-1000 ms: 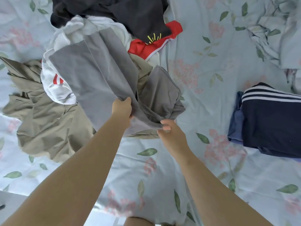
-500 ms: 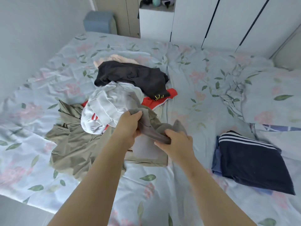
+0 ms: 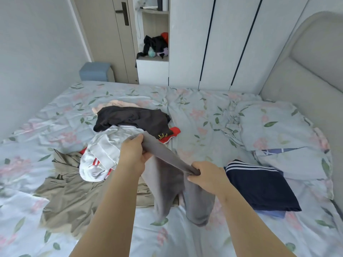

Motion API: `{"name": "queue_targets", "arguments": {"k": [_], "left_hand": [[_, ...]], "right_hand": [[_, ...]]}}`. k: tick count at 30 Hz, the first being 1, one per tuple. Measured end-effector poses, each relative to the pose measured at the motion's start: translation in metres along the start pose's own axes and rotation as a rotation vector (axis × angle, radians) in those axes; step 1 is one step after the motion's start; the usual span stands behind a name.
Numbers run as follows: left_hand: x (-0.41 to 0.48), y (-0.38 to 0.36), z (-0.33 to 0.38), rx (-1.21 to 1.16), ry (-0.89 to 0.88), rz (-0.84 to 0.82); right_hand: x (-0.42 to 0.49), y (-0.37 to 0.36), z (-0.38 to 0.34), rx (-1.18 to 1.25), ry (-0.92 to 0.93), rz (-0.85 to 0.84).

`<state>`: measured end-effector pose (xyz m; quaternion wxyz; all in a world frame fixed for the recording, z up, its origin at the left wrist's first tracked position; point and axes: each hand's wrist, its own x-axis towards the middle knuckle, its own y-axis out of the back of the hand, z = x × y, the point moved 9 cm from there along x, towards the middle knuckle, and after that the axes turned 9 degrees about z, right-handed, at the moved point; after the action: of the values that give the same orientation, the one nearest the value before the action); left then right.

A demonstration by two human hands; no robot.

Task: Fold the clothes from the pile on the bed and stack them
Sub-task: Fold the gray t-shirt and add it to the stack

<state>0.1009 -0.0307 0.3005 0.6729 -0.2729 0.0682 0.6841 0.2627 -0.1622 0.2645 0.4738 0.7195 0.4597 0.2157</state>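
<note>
Bedroom w/ a bed (image 3: 194, 112) in a pale blue floral sheet, seen from over its near edge. The left hand (image 3: 132, 154) is closed round the upper end of a grey garment (image 3: 167, 182), fingers curled over the cloth. The right hand (image 3: 207, 176) grips the same edge lower down & to the right, fingers curled tight on a bunched bit. Btwn the two hands that edge runs taut as a slanted band. The rest of the grey garment hangs below in two loose lobes, blurred; can't tell if the lower ends touch the sheet.

Just left of the grey garment, partly behind it, is the pile: a white garment (image 3: 104, 153) w/ red marks on top, a khaki garment (image 3: 70, 191) spread flat under it, a black garment (image 3: 133, 117) on the far side, a red garment (image 3: 172, 133) poking out from under the black one, and a pale pink garment (image 3: 117, 103) farthest back.

Right of the grey garment, apart from it, lies a folded navy garment (image 3: 259, 186) w/ white stripes, on top of a folded blue piece (image 3: 272, 214). Farther right sits a pillow (image 3: 274, 127) in the same print. Beyond the grey garment, past the bed, stand a white wardrobe (image 3: 222, 43) & a door (image 3: 111, 34).
</note>
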Motion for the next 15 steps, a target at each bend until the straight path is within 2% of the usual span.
{"name": "queue_targets", "arguments": {"k": [4,7,10,15], "left_hand": [[-0.004,0.016,0.015,-0.127,-0.018,0.008],[-0.005,0.027,0.017,-0.162,-0.056,0.053],[-0.006,0.015,0.007,-0.067,-0.105,-0.068],[-0.035,-0.017,-0.030,0.383,-0.075,-0.345]], "right_hand": [[-0.013,-0.004,0.013,-0.023,-0.086,-0.011],[-0.015,0.006,0.004,0.114,-0.055,0.031],[-0.017,0.017,-0.007,0.491,-0.085,0.008],[-0.011,0.029,-0.007,1.144,-0.324,0.166]]}}
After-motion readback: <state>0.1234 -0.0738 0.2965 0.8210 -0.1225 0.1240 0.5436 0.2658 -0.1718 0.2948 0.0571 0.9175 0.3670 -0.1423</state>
